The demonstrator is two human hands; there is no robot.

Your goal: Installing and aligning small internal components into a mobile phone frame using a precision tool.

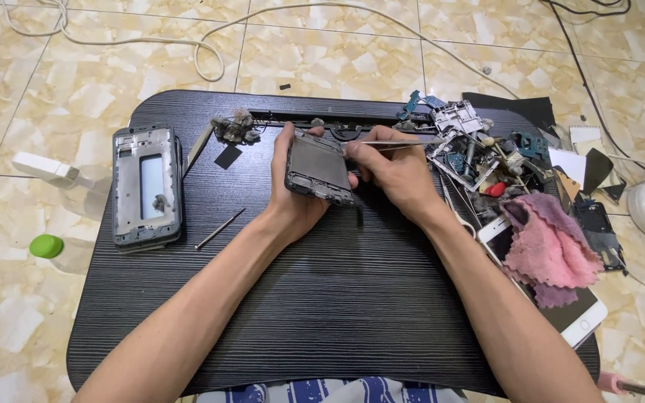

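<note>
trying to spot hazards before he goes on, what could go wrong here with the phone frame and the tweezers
1. The left hand grips the phone frame tilted off the black lap table; a slip could drop it.
2. The tweezers in the right hand point toward the left fingers and might jab them.
3. The parts pile sits near the right wrist and could get knocked onto the floor.

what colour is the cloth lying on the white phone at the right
The cloth is pink, crumpled over the white phone; the head view shows it.
</note>
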